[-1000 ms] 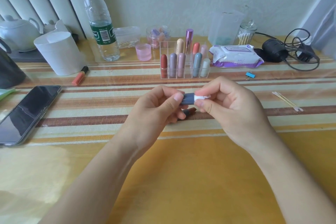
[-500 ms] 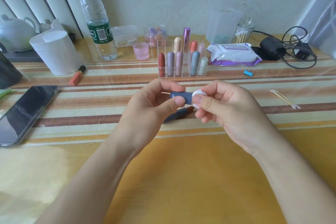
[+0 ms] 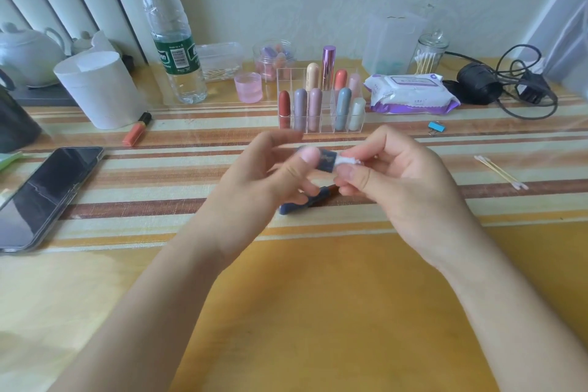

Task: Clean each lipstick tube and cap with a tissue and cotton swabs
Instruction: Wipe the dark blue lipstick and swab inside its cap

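Note:
My left hand [image 3: 267, 175] pinches a dark blue lipstick cap [image 3: 327, 161] between thumb and fingers above the table. A twist of white tissue [image 3: 347, 161] sticks out of the cap's open end, and my right hand [image 3: 394, 178] holds that tissue. Below my hands the blue lipstick tube [image 3: 305, 204] lies on the striped cloth, its red end pointing right. Behind them a clear organiser [image 3: 321, 105] holds several upright lipsticks. Two cotton swabs [image 3: 501, 172] lie to the right.
A phone [image 3: 44, 194] lies at the left. Along the back stand a tissue roll [image 3: 101, 89], an orange lipstick [image 3: 136, 129], a water bottle [image 3: 173, 38], a pink cup [image 3: 248, 86], a wipes pack [image 3: 410, 94], a swab jar [image 3: 429, 52] and black cables [image 3: 509, 86].
My hands turned the cap slightly against the tissue and shifted a little; the tissue now shows more from the cap's end. The view drifted slightly.

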